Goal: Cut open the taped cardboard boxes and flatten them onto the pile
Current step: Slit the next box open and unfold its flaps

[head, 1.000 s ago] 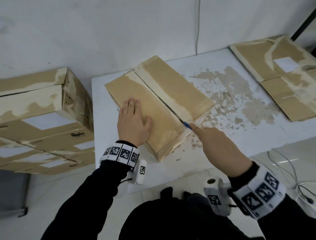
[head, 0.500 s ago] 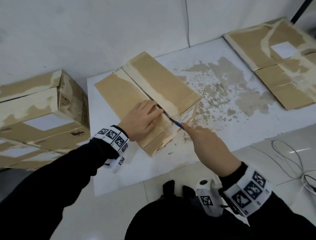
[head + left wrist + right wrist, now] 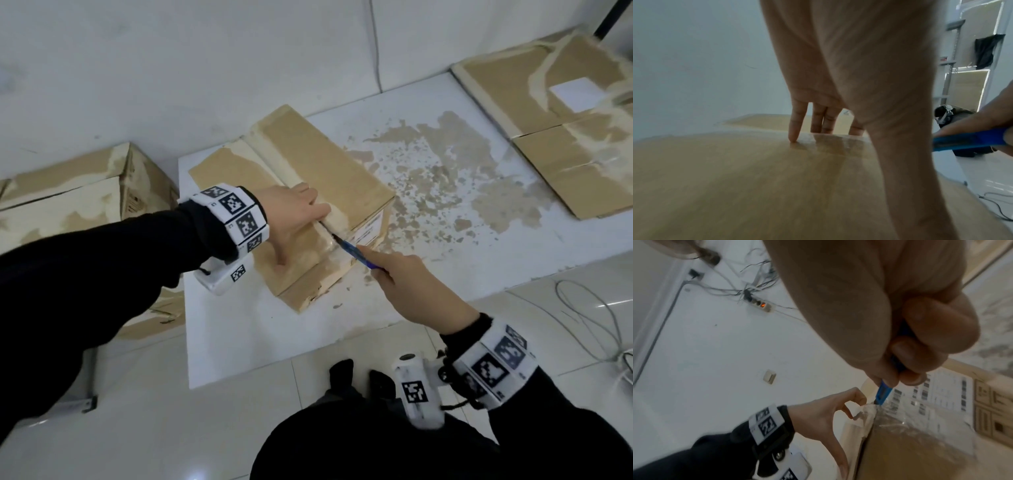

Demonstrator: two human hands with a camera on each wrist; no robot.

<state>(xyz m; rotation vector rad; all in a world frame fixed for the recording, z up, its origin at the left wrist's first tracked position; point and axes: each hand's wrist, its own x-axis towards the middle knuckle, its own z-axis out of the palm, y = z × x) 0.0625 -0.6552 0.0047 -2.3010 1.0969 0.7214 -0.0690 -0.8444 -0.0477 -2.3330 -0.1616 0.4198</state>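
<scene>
I saw box (image 3: 308, 192) on bench (image 3: 239, 335). Left hand (image 3: 291, 219) moved from flat press, fingers now at tape slit. Right hand (image 3: 407, 284) gripped blue knife (image 3: 354, 251) at seam end. Flaps ready for opening.

We see a white wall (image 3: 171, 68) behind the white bench (image 3: 260, 329), and a thin grey cable (image 3: 376, 44) runs down the wall. On the bench top there are many brown stains (image 3: 445, 171) and small flakes. The floor is of glossy white tiles (image 3: 171, 428). At the right, loose grey wires (image 3: 589, 318) lie on the tiles. In the right wrist view, we see a white power strip (image 3: 761, 305) with an orange light, many wires near it, and a small beige square (image 3: 769, 376) on the white surface. In the left wrist view, a dark cloth (image 3: 986, 50) hangs in the background.
</scene>
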